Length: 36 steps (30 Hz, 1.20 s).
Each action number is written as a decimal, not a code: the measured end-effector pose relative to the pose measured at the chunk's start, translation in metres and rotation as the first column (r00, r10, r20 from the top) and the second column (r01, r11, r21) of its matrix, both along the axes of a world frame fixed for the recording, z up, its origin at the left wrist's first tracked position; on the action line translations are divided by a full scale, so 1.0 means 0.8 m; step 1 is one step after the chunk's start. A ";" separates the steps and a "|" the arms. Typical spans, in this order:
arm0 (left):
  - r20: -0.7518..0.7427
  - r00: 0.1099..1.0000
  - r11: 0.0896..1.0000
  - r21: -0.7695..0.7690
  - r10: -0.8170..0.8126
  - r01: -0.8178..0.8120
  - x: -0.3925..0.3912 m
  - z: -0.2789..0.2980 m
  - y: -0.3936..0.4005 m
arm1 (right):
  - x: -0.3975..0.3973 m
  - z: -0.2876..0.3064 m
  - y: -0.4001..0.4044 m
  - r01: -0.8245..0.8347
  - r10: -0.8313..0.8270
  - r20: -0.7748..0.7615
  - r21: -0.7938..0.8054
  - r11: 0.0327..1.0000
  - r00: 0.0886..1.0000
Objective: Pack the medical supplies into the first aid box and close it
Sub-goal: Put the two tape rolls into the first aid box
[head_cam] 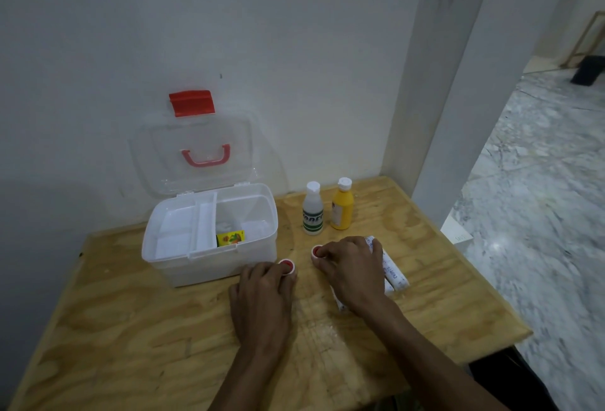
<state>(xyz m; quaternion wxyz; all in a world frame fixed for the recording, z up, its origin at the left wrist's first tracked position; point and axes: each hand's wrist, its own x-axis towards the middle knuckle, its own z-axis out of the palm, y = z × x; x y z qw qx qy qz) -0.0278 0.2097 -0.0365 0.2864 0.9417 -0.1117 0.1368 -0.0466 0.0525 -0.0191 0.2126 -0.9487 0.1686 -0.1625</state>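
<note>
The white first aid box (262,201) stands open on the plywood table (131,329), its clear lid (196,152) leaning back against the wall. A white tray (183,227) fills its left half and a small yellow packet (230,238) lies inside. My left hand (262,299) covers a small roll with a red centre (287,265) in front of the box. My right hand (352,270) rests on a second red-centred roll (317,252). White bandage rolls (394,271) lie under and to the right of that hand. A white bottle (313,209) and a yellow bottle (342,206) stand behind.
The wall runs close behind the box and a pillar (425,116) stands at the table's back right corner. The table's right edge (474,263) drops to a marble floor (540,214).
</note>
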 end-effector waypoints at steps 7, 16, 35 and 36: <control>0.009 0.999 0.995 -0.087 -0.039 0.040 -0.016 0.010 0.021 | -0.019 0.009 0.006 -0.029 0.022 0.119 0.058 0.998 0.993; 0.241 0.970 0.972 -0.220 -0.026 0.081 -0.040 0.079 0.089 | -0.030 0.074 0.034 -0.228 0.161 0.369 0.147 0.962 0.915; 0.103 0.990 0.984 -0.161 0.096 -0.079 0.128 0.126 0.194 | 0.164 0.132 0.164 -0.495 0.478 0.169 0.079 0.865 0.862; 0.090 0.991 0.985 -0.151 0.095 -0.080 0.133 0.122 0.192 | 0.171 0.128 0.167 -0.498 0.484 0.149 0.077 0.864 0.862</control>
